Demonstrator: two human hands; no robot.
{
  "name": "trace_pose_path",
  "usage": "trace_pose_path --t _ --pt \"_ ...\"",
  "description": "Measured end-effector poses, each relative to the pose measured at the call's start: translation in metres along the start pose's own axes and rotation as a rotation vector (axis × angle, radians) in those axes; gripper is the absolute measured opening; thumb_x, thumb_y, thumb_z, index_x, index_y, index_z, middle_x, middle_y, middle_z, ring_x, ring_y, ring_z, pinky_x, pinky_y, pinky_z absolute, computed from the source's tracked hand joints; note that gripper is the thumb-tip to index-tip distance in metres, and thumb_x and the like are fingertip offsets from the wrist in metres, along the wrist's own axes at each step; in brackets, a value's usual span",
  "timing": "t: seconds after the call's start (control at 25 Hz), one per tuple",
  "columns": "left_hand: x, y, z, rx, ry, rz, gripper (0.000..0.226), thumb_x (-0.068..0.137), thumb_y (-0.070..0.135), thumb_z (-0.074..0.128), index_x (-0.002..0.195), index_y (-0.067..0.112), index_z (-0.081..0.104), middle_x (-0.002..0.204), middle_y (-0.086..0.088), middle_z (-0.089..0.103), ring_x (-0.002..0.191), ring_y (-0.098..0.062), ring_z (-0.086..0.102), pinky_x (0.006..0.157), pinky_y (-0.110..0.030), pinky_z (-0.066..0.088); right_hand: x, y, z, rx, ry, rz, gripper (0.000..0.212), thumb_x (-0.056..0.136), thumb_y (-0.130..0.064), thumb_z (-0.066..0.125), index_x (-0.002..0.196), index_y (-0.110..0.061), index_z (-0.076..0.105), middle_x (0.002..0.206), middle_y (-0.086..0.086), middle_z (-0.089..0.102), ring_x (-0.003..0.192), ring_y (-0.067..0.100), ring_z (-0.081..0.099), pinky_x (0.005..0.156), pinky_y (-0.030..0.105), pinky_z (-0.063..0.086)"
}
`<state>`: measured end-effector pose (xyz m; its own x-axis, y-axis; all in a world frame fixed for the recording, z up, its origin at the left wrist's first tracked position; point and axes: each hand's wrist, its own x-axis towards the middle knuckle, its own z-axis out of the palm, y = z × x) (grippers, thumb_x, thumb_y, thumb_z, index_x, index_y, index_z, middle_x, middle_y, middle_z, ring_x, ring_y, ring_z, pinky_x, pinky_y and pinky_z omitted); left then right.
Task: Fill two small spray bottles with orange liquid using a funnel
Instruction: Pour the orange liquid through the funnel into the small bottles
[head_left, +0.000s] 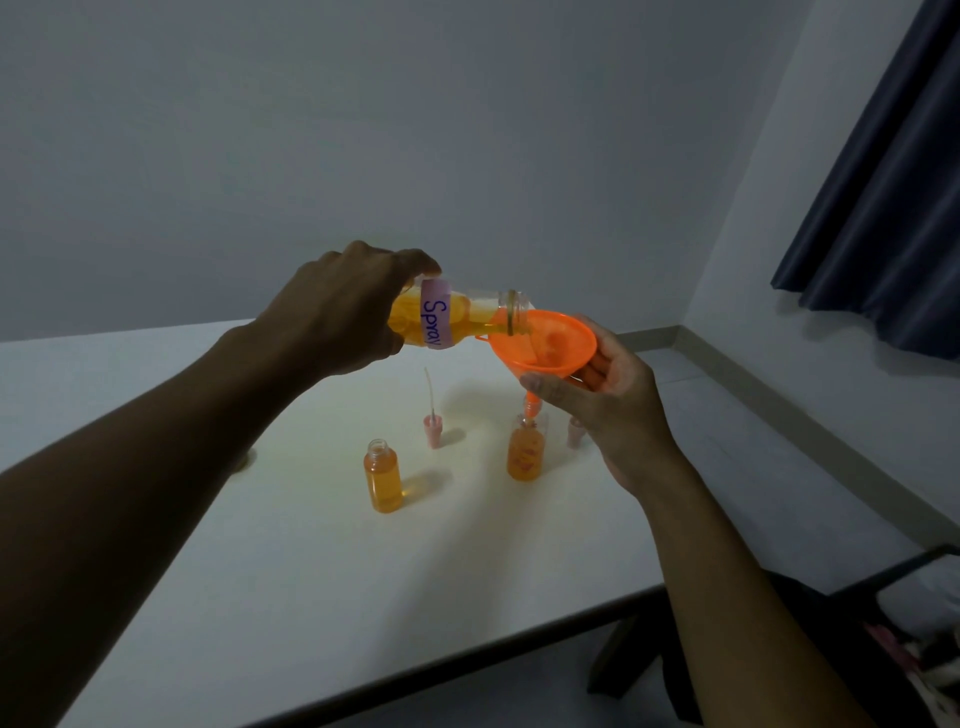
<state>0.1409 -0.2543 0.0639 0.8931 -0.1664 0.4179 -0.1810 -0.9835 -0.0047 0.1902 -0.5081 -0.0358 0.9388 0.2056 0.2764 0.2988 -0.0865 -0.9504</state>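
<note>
My left hand grips a clear supply bottle with a purple "Spray" label, tipped sideways so orange liquid runs from its mouth into an orange funnel. My right hand holds the funnel by its rim, its spout in the neck of a small bottle that is partly filled with orange liquid. A second small bottle, uncapped and nearly full of orange liquid, stands to the left on the white table.
A pink spray cap with its dip tube pointing up stands behind the left bottle. Another pink cap is partly hidden behind my right hand. The table's edge runs along the right; a dark curtain hangs at the far right.
</note>
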Motion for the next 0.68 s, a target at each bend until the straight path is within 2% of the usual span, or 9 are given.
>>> trace_pose_path --t 0.12,0.68 --pt "-0.0002 -0.0004 0.0006 -0.001 -0.003 0.001 0.074 0.068 0.013 0.082 0.133 0.019 0.049 0.123 -0.012 0.064 0.103 -0.036 0.063 0.077 -0.047 0.055 -0.0002 -0.0002 0.0 -0.022 0.01 0.01 0.091 0.061 -0.053 0.087 0.142 -0.032 0.051 0.136 -0.001 0.062 0.122 0.025 0.062 0.088 0.052 0.061" --pt "0.0002 -0.0019 0.0042 -0.014 -0.01 -0.008 0.077 0.066 0.014 0.084 0.133 0.021 0.048 0.122 -0.011 0.064 0.101 -0.036 0.063 0.077 -0.049 0.056 -0.0015 -0.0022 -0.0005 -0.01 0.003 -0.001 0.093 0.059 -0.053 0.087 0.142 -0.031 0.051 0.136 -0.002 0.062 0.123 0.022 0.061 0.094 0.047 0.059"
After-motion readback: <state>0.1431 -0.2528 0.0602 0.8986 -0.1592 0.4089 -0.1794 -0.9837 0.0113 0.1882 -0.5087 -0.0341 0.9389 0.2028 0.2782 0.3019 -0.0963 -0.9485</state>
